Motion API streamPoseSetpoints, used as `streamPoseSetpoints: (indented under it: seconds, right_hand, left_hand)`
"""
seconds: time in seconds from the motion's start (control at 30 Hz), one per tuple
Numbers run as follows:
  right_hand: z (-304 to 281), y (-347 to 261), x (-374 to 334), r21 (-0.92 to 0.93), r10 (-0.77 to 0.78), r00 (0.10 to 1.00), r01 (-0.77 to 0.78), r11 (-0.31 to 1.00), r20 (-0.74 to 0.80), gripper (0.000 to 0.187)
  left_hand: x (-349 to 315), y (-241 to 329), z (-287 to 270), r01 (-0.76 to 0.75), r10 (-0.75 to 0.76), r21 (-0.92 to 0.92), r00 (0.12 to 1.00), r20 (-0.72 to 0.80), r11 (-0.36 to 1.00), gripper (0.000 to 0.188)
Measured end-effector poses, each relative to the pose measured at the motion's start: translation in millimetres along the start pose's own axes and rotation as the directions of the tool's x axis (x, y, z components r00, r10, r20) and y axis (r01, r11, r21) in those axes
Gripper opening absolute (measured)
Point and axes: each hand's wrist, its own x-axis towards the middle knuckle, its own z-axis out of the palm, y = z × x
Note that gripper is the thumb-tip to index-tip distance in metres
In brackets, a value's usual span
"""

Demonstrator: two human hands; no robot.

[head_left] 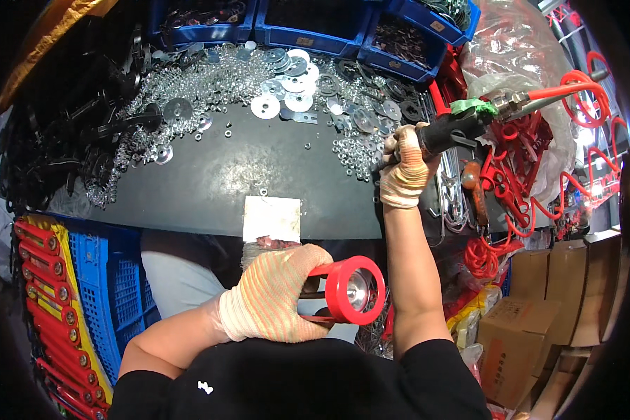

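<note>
My left hand (pixel 276 297), in a striped knit glove, is wrapped round a red part with a thick round ring (pixel 335 295) and a shiny metal centre. It is held close to my body, below the table's front edge. Farther right, my right hand (pixel 407 168), also gloved, grips a black air tool (pixel 455 131) with green tape near its hose fitting. The tool lies over the table's right side, pointing left, and its tip is hidden by my fingers. Beneath that hand lies a heap of small metal nuts (pixel 357 157).
Springs (pixel 182 80) and flat washers (pixel 297 84) pile along the table's back. Blue bins (pixel 308 40) stand behind them. Black parts (pixel 70 133) crowd the left. Red parts (pixel 518 161) and a coiled red hose (pixel 584 98) lie right. Cardboard boxes (pixel 518 350) stand lower right.
</note>
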Motion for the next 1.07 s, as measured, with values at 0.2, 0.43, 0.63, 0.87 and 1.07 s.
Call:
streamPoseSetpoints:
  seconds: [0.2,0.43,0.63,0.87,1.07]
  right_hand:
    - [34,-117,-53,0.434,0.032,0.895,-0.246,0.867,0.445,0.037]
    - [53,-142,-116,0.385,0.043,0.798,-0.337,0.86,0.602,0.05]
    - [37,-160,-103,0.353,0.258,0.742,-0.556,0.752,0.619,0.051]
    - [-104,-60,31,-0.792,-0.274,0.937,0.333,0.512,0.217,0.067]
    - [-125,-45,24,-0.754,-0.092,0.766,0.642,0.137,0.636,0.073]
  left_hand:
    - [0,2,-1,0.066,-0.066,0.035,0.998,0.005,0.997,0.053]
    - [1,8,-1,0.051,-0.05,0.143,0.999,-0.01,0.988,0.052]
    - [-8,33,-14,0.139,-0.129,-0.017,0.95,0.283,0.99,0.054]
    - [-111,92,-153,0.041,-0.378,0.917,0.918,0.123,0.397,0.033]
    - [-399,49,-256,0.28,-0.33,0.859,0.836,-0.438,-0.428,0.035]
